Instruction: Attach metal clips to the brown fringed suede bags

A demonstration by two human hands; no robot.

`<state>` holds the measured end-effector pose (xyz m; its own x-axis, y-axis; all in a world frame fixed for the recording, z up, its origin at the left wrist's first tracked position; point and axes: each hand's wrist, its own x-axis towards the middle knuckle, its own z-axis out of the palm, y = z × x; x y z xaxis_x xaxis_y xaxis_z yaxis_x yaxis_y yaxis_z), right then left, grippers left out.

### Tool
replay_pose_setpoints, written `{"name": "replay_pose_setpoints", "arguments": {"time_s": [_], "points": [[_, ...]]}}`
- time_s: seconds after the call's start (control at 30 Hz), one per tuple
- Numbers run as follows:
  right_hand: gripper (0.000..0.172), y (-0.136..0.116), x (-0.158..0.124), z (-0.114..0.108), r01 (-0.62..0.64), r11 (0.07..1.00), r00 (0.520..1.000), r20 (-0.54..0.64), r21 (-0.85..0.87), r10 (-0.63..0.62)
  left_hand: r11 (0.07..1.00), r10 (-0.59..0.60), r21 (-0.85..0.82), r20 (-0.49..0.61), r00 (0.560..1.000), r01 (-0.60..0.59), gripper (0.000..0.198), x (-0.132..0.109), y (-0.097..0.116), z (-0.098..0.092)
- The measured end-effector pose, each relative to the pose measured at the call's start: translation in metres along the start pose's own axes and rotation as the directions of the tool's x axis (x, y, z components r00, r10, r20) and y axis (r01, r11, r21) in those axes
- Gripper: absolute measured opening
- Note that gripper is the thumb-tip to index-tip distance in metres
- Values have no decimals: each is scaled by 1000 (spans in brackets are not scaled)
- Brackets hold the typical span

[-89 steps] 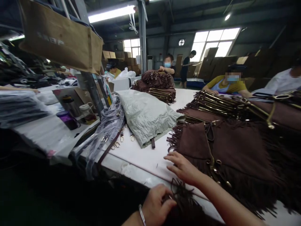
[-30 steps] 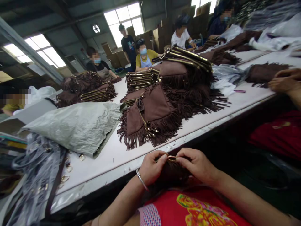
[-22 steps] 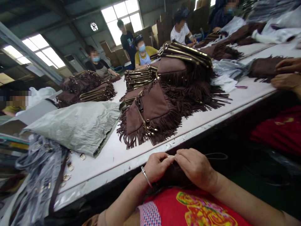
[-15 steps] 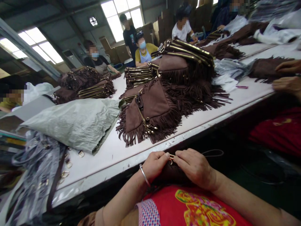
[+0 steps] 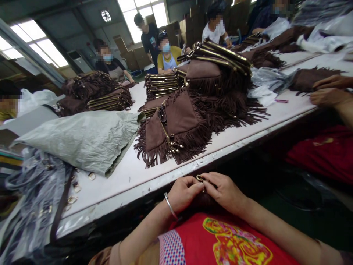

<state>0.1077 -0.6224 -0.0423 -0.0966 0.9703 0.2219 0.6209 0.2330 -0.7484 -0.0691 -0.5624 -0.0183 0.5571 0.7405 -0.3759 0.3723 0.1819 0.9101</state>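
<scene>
My left hand [image 5: 184,192] and my right hand [image 5: 226,192] meet above my lap, just in front of the table edge. Between their fingertips is a small gold metal hook [image 5: 199,178], its curved end showing above the left thumb. My right hand pinches the hook's body, and the left thumb and finger close on its lower part. Fingers hide most of it. Dark brown material, partly hidden, lies below the hands. Beyond the edge, a brown fringed bag [image 5: 182,119] with gold zips and a loop strap rests on the table [image 5: 116,191].
Behind that bag rises a pile of similar bags [image 5: 204,75]; another stack [image 5: 91,88] is farther left. A grey-green sheet [image 5: 79,140], plastic-wrapped straps [image 5: 35,198] and loose gold rings [image 5: 73,200] occupy the left. At right, a co-worker's hands [image 5: 331,96] touch a brown fringed piece.
The gold hook has turned between my fingers, so its curved end now points up rather than down. My hands have drawn closer together, and the view has shifted slightly.
</scene>
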Motion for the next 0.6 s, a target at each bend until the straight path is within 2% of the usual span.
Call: {"name": "replay_pose_setpoints", "arguments": {"time_s": [0.1,0.2,0.27,0.43,0.6], "points": [[24,4,-1,-1,-63,995,996,-63,83,68,996,51,72,29,998,-53,25,-4,4,-5],[25,6,-5,1,-101,988,987,-115,119,115,963,141,238,-58,988,-124,18,-4,5,-5],[24,5,-8,5,-115,986,982,-135,120,131,930,229,321,-122,966,-180,18,-3,3,-1],[18,-6,-10,12,-153,986,979,-127,66,161,822,458,481,-240,856,-306,17,-2,-7,11],[17,-18,-4,15,-204,979,977,-67,-12,202,728,601,560,-242,762,-396,18,-2,-19,18]]}}
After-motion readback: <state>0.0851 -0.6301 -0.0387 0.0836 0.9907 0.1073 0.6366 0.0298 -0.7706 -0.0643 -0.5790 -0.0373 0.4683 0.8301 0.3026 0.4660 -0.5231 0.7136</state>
